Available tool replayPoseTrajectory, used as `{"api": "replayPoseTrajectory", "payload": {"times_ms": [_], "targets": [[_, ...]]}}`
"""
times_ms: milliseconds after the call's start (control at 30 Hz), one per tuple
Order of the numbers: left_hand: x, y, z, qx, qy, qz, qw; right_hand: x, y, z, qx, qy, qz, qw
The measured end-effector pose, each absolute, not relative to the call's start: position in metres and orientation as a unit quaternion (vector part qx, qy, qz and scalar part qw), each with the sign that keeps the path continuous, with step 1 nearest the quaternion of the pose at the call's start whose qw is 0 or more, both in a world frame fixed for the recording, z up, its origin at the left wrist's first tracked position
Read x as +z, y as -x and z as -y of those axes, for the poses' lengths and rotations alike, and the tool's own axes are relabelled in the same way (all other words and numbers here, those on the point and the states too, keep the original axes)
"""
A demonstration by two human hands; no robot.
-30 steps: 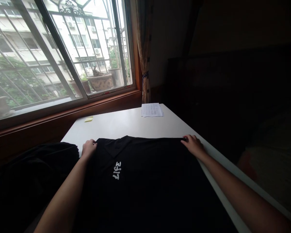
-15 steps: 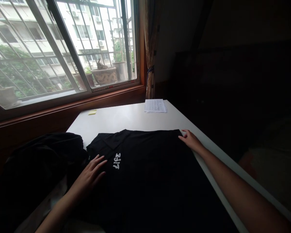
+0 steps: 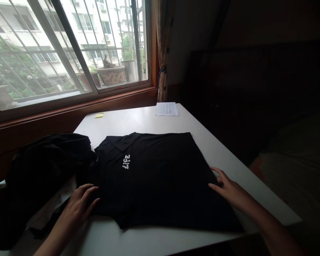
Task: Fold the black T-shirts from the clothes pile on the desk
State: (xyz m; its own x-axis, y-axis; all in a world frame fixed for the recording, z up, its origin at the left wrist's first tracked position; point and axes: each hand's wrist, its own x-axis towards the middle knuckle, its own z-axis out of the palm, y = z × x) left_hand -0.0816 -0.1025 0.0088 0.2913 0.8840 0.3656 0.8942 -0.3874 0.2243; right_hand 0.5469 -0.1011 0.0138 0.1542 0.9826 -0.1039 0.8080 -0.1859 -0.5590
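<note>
A black T-shirt [image 3: 160, 181] lies spread flat on the white table, its collar end to the left and its hem to the right. White lettering [image 3: 126, 161] shows on its chest. My left hand [image 3: 81, 202] rests at the collar end, fingers slightly bent and apart, between the shirt and a dark heap of cloth. At the hem is my right hand [image 3: 226, 186], its thumb and forefinger spread apart against the shirt's edge. Neither hand visibly grips the fabric.
A bunched pile of black clothing [image 3: 48, 167] sits at the table's left side. Toward the back of the white table [image 3: 122, 122] are yellow sticky notes [image 3: 99, 115] and printed papers [image 3: 167, 109]. Beyond stand a barred window [image 3: 69, 46] and a tied curtain [image 3: 163, 71].
My right hand has moved from the shirt's far hem corner nearer along the hem. My left hand has slid left and nearer, toward the collar. More of the near side of the shirt shows.
</note>
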Motion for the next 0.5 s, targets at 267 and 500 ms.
{"api": "replayPoseTrajectory", "payload": {"times_ms": [267,500], "targets": [[0.035,0.065,0.141,-0.149,0.838,0.522,-0.053,0.008,-0.569,0.104,0.209,0.722,0.627,0.206],[0.067,0.009,0.177,-0.079,0.852,0.456,-0.247,-0.005,-0.613,0.089,0.087,0.752,0.63,0.175]]}}
